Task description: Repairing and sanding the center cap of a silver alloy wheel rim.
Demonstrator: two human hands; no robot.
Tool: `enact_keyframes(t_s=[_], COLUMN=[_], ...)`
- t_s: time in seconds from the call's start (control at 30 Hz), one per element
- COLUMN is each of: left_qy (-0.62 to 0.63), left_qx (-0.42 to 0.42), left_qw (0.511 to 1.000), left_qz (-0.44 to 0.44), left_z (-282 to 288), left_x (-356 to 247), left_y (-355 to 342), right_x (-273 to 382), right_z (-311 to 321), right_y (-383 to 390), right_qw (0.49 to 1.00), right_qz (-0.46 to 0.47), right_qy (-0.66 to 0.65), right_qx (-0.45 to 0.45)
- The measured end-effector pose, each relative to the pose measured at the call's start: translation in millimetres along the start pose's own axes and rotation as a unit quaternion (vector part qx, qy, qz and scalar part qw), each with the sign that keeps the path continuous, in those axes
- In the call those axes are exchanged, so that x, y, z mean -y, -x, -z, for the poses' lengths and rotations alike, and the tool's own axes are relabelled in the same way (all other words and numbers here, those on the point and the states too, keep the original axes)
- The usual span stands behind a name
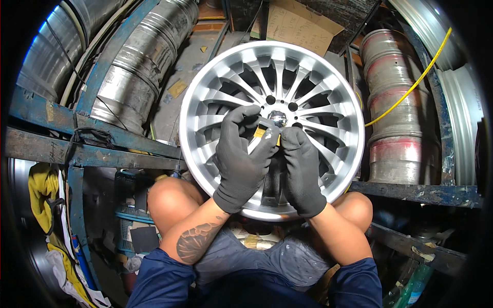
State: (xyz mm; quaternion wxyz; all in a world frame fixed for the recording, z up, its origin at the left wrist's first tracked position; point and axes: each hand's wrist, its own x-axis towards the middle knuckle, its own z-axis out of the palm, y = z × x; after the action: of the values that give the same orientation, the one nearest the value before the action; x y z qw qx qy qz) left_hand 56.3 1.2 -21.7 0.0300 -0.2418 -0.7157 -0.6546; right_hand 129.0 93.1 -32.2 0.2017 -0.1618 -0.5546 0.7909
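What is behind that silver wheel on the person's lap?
Behind the wheel show a dusty floor, cardboard and stacked rims. The left hand and right hand cover its lower hub; anything directly behind stays hidden.

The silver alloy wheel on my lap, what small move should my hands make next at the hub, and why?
Probably press the small yellowish piece onto the wheel beside the centre cap: both gloved hands, left hand and right hand, already pinch it there.
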Motion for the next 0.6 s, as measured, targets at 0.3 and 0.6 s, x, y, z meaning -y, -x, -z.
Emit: enact_keyframes(t_s=[0.3,0.6], left_qy=[0.031,-0.043], left_qx=[0.049,0.022], left_qw=[0.998,0.996], left_qz=[-0.025,-0.071], left_z=[2.9,5.2], left_x=[7.0,-5.8], left_y=[2.7,-8.4], right_x=[7.0,9.1], right_z=[-1.7,9.2], right_y=[4.7,-8.3], right_qw=[0.993,0.955], right_qz=[0.042,0.159], right_qy=[0.093,0.249], right_qx=[-0.060,-0.038])
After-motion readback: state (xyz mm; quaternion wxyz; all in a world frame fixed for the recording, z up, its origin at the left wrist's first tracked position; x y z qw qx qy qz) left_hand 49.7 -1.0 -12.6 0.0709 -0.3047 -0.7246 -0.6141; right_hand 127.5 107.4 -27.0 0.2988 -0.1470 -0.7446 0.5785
